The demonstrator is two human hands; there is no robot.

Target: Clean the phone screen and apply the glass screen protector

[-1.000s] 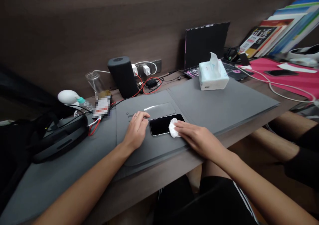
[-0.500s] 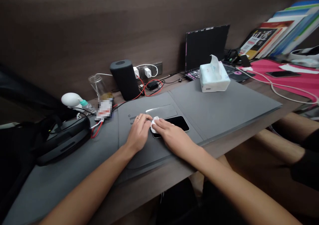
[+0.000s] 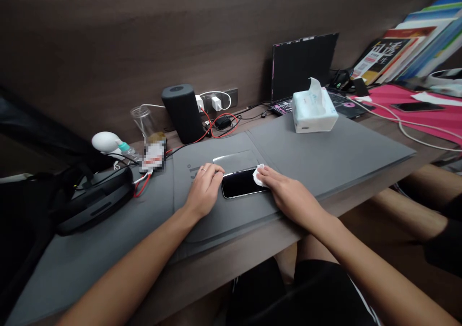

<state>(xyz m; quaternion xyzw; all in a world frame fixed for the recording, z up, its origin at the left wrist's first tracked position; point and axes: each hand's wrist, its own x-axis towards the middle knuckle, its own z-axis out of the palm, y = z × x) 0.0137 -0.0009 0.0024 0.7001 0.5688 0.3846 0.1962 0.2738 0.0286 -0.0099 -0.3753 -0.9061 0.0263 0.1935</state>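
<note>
Head view: our right hand (image 3: 294, 196) has its fingers closed on a white tissue (image 3: 258, 176) at the right end of the phone (image 3: 238, 184), which lies on the gray mat (image 3: 231, 217) on the counter (image 3: 231, 261). Our left hand (image 3: 204, 191) sits by its left end, fingers bent; whether they grip, we cannot tell.

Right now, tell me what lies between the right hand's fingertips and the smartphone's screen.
In the head view, a crumpled white tissue lies between the right hand and the screen of the smartphone, over its right end.
</note>
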